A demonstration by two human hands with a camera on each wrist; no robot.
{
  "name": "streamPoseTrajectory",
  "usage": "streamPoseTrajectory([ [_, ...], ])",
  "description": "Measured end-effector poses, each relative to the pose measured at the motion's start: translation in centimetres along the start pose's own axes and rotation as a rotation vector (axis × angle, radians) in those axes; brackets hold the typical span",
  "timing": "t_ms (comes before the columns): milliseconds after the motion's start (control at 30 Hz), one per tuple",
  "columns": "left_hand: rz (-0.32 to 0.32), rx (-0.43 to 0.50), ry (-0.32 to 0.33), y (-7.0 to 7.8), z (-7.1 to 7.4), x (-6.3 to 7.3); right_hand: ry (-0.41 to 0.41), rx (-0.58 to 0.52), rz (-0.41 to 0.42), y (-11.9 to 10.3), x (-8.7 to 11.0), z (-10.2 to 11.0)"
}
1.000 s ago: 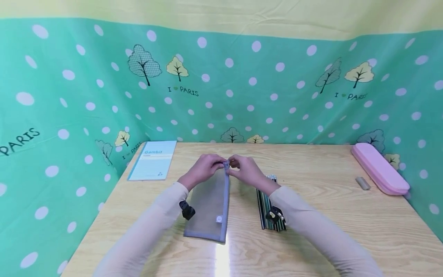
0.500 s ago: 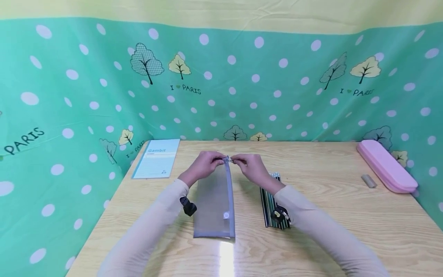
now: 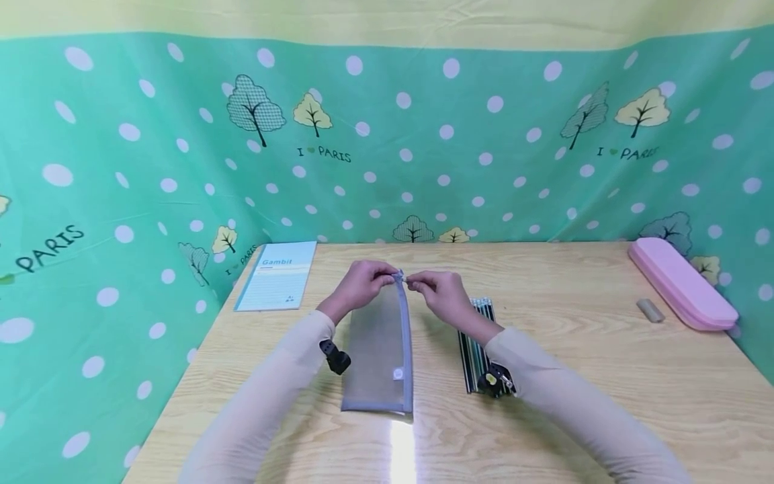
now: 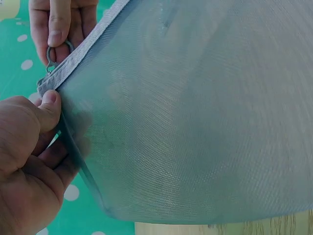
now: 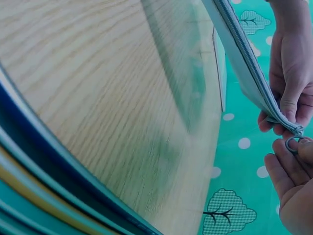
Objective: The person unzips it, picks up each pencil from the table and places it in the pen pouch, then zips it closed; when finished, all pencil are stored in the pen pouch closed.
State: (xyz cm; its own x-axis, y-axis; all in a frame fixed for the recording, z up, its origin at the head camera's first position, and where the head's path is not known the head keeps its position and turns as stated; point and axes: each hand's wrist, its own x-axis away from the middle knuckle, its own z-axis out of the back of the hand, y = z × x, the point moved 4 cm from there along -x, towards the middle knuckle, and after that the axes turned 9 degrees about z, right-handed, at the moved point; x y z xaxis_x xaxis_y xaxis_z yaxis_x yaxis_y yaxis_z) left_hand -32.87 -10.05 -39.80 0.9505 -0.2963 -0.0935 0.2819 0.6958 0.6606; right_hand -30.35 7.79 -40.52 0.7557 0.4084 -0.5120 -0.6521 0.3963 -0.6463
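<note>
A grey mesh zip pouch (image 3: 377,346) hangs lengthwise between the arms, its lower end close to the tabletop. At its far corner, my left hand (image 3: 363,286) pinches the edge between thumb and fingers. Just to the right, my right hand (image 3: 446,296) pinches the ring-shaped zipper pull (image 5: 290,145). The zip (image 5: 249,61) runs along the pouch's right side, and its slider sits by the held corner. Through the sheer mesh the left fingers show faintly in the left wrist view. A small white label (image 3: 398,374) is near the pouch's lower right.
Under the right forearm lies a bundle of striped pencils (image 3: 470,356), partly covered. A Gambit notebook (image 3: 275,286) is at the back left. On the right are a pink pencil case (image 3: 683,286) and a small grey-brown block (image 3: 650,310). A green dotted curtain (image 3: 423,134) borders the wooden table.
The right hand has drawn slightly away from the corner and now pinches the ring pull. The pouch's lower end has swung rightward. The head view has shifted a little.
</note>
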Motion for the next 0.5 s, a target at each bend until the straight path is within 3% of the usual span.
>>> streamPoseTrajectory([
  [167, 0.029, 0.038, 0.011, -0.3, 0.3, -0.3, -0.002, 0.023, 0.029, -0.2, 0.8, 0.1],
  [367, 0.111, 0.083, 0.063, -1.8, 1.1, -0.4, -0.056, 0.004, 0.001, -0.4, 2.5, 0.1],
  [500, 0.116, 0.092, 0.065, -2.3, 1.3, -0.4, -0.070, 0.003, -0.009, -0.7, 3.4, 0.5],
])
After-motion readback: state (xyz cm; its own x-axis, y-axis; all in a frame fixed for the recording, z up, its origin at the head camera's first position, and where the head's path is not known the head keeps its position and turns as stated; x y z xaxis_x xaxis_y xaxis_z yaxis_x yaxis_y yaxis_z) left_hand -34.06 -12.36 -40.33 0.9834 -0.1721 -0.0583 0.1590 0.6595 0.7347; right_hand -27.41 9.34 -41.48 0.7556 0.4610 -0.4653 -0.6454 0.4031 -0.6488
